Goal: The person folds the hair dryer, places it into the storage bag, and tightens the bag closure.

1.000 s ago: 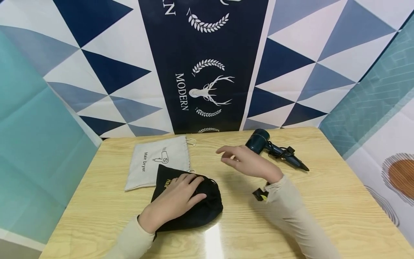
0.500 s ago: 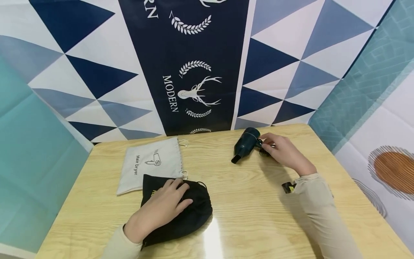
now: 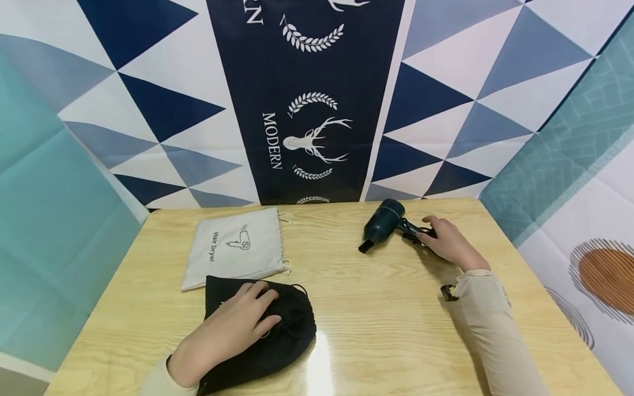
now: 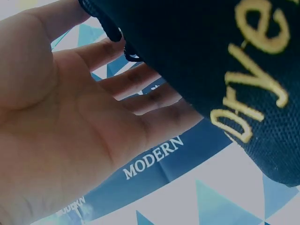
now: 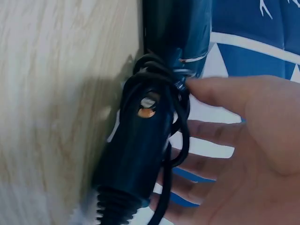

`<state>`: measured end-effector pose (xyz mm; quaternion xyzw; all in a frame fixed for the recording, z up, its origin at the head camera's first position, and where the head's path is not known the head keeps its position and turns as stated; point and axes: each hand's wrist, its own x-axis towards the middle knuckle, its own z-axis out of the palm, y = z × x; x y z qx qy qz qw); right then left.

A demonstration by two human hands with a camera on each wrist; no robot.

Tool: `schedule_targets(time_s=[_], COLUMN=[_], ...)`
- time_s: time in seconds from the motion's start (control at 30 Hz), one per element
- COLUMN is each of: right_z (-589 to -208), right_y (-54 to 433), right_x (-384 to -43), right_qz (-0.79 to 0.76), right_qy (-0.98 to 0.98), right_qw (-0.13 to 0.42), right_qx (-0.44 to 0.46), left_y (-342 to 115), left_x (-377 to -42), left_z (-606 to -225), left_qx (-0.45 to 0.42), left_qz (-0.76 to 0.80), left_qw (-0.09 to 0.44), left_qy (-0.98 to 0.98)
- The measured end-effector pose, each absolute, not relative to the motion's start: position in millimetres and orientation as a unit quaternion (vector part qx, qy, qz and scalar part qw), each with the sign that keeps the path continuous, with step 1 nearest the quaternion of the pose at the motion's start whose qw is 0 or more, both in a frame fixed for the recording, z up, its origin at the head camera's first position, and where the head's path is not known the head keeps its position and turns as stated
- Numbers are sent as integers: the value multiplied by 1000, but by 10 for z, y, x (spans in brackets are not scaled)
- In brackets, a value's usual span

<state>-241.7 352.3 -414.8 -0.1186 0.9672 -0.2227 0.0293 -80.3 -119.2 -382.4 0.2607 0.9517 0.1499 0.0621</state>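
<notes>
A black drawstring bag with yellow lettering lies at the front left of the table. My left hand rests on top of it, and in the left wrist view the fingers reach straight to the bag's edge. At the back right lies a dark hair dryer with a flat nozzle, its cord wound around the handle. My right hand is over the handle. In the right wrist view the thumb is right at the cord, and the loosely extended fingers pass behind the handle.
A pale grey drawstring bag printed "Hair Dryer" lies flat behind the black one, which overlaps its front edge. Patterned cloth hangs behind the wooden table, with further hangings at both sides.
My right hand has reached right from mid-table to the hair dryer, then slid a little along its handle. The left hand has stayed on the black bag, which has shifted slightly nearer to me.
</notes>
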Motion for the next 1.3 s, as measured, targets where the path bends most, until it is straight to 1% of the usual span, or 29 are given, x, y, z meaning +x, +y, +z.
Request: schedule_targets(time_s=[0.2,0.33,0.53,0.73,0.83,0.97,1.1,1.3], right_z=[-4202,-4200,-4184,-4197,-4222,-4278,-4325,-4396], right_y=[3603,3586,3567,3645,3661,3644,3634,3665], right_x=[-2403,-2422,-2423,-2414,-2406,-2390,-2389,-2434], right_qz=[-232,-206,-194,-239,-231,-196,-202,-247], right_qy=[963,967,970,960,962,971,971,954], right_qw=[18,9,12,28,31,17,0,-32], right_qx=[-137,-151,-149,-143,-141,-136,-127,-167], left_y=[-1211,-1219,-1214,-1203,-1211,-1218,-1215,-1218], left_x=[-844,-861,-885,-908,-915,-915,-912,-918], left_z=[-3826,-3852,-3851,-3833,-3830,-3828,-3816,-3786], left_qx=[291,296,301,311,312,312,310,310], left_qz=[137,135,137,147,148,149,158,172], left_qw=[22,-5,-39,-40,-41,-44,-44,-50], left_qy=[947,946,943,938,938,937,936,934])
